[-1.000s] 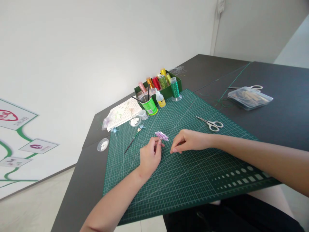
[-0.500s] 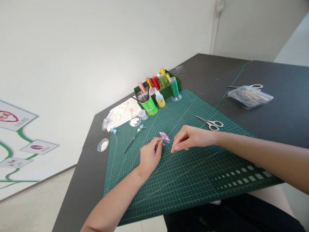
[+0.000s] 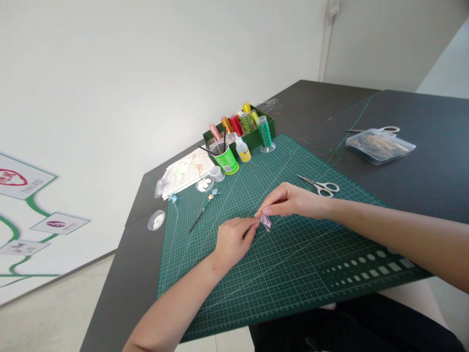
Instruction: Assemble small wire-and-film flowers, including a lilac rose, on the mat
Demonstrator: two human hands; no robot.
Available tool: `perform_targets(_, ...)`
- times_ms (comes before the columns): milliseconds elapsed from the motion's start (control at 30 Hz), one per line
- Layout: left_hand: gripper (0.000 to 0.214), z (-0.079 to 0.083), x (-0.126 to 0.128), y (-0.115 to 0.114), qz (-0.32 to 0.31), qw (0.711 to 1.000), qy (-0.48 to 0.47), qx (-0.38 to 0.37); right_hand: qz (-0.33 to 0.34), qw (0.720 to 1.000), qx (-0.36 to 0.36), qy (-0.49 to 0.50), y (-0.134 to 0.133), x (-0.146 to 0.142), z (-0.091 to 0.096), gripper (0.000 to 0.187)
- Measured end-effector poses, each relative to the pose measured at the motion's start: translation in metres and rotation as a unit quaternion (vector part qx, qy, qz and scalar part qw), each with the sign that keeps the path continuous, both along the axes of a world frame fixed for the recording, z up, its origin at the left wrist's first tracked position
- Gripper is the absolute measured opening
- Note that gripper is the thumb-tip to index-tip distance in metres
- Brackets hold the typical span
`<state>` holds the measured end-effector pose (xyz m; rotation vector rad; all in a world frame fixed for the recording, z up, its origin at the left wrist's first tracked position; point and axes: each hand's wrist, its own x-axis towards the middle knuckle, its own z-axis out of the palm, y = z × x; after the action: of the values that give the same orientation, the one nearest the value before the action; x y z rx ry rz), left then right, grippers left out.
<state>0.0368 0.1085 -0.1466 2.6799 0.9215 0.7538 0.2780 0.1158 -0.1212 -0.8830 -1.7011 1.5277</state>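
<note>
"Over my large, green, gridded cutting mat [image 3: 293, 264], my left hand [image 3: 233, 238] and right hand [image 3: 293, 201] have come together."

"Why?"

"Left pinches the pale-purple, petalled flower [image 3: 266, 223] by its base, probably steadying it; right fingertips meet there, but their grip I can't tell."

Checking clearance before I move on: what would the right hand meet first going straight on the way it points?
The right hand would probably meet the left hand first, at its fingers, beside the purple flower; contact and depth are unclear.
</note>
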Motion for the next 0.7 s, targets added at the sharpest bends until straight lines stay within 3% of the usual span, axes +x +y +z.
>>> perform_targets(433,0.02,0.0016,0.0015,-0.002,-0.044,0.997,0.003,0.055,-0.076,0.993,-0.084,0.024,0.0008,-0.0039,0.0002,0.048)
perform_targets(700,0.021,0.0021,0.0023,-0.0032,-0.054,0.995,-0.007,0.086,-0.118,0.987,-0.107,-0.012,0.0038,-0.0039,-0.0045,0.049)
